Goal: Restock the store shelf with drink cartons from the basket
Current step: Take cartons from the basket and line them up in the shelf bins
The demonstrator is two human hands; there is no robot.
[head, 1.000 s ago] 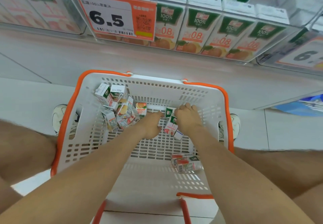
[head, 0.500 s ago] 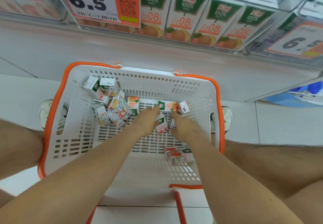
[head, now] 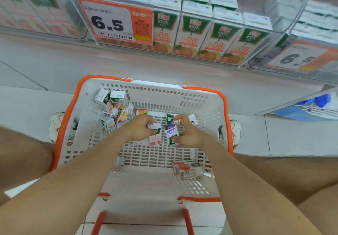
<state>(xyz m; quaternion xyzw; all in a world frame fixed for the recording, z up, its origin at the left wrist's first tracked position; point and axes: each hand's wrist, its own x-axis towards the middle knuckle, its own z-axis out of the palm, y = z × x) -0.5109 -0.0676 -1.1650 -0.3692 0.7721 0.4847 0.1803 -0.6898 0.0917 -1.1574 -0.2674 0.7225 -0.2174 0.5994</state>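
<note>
Since a second ago both grabs landed: my left hand [head: 140, 130] fingers pinch a pink carton [head: 154, 138], right hand [head: 189, 135] fingers wrap a purple carton [head: 170, 132]; shelf [head: 182, 64] at 12 o'clock next.

Far-left shelf cartons [head: 36, 9] are blurred, print unreadable; the right price tag [head: 300, 57] seems edge-cropped.

Bright, even, white light fills the scene, leaving only faint soft shadows on the floor [head: 292, 139] beside the basket [head: 157, 90]. The wide lens bows the shelf [head: 54, 55] edge and tile lines toward the corners. The central price tag [head: 109, 24] reads sharply; the cartons [head: 36, 13] at far left and right look washed out and smeared.
</note>
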